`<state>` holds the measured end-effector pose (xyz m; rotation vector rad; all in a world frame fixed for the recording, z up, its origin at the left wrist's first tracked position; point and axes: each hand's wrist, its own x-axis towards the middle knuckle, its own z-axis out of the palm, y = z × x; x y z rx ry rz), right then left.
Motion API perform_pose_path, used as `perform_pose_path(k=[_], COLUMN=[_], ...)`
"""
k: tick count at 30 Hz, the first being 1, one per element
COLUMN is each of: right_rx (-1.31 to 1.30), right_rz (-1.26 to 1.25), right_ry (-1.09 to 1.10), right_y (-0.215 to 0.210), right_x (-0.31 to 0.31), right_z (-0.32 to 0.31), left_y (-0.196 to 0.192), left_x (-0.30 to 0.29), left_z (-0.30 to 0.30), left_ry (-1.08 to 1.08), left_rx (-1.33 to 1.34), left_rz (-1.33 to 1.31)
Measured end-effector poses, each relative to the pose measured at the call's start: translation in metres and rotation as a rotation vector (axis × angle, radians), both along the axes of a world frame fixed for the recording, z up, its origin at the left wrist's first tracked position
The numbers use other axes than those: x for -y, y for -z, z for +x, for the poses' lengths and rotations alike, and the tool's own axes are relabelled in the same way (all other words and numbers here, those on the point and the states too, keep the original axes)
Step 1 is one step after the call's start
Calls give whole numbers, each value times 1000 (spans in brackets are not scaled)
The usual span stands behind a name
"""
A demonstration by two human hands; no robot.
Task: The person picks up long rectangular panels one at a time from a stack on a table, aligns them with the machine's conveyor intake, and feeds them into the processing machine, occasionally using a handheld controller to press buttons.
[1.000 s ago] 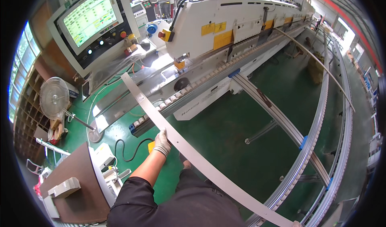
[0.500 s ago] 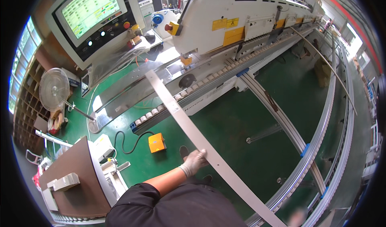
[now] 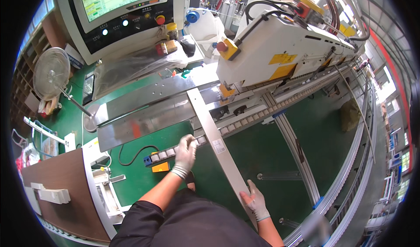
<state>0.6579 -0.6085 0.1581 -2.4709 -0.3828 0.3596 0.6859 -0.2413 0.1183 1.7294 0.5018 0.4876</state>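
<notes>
A long narrow grey panel strip lies slanted, its far end resting on the metal infeed table of a big white machine. My left hand, in a light glove, rests on the row of rollers just left of the strip, fingers spread. Gloved too, my right hand grips the strip's near end from the right side.
A control console with a screen and coloured buttons stands at the upper left, a floor fan beside it. An orange foot pedal lies on the green floor. Roller conveyor rails curve along the right. A brown cabinet stands at my left.
I have stepped closer to the machine. The strip's far end now lies on the infeed table. My left hand has left the strip for the rollers, and my right hand has come into view holding its near end.
</notes>
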Motion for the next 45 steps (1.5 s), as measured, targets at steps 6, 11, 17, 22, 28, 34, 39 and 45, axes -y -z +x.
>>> perform_pose_path(k=[6,11,17,22,28,34,39,45], right_rx=[-554,-510,-560,-582,-780,-767,-712,-649], right_rz=[68,-62,-173,-37,-104,-127,-157,-233], right_ry=[154,149,172,249,261,270,240,288], right_y=[2,9,28,68,119,82,57,13], right_x=[-44,-46,-30,8,90,83,95,95], right_z=[43,42,46,29,60,128,188,254], left_y=[61,45,43,77,31,36,31,38], left_x=[-91,-80,-69,-38,-26,7,30,78], left_z=[75,119,131,143,176,223,275,330], left_ry=[125,229,113,-5,-49,7,151,87], left_rx=[-100,-216,-230,-296,-389,-325,-424,-237], left_rz=[281,374,102,-652,-971,-943,-360,-542])
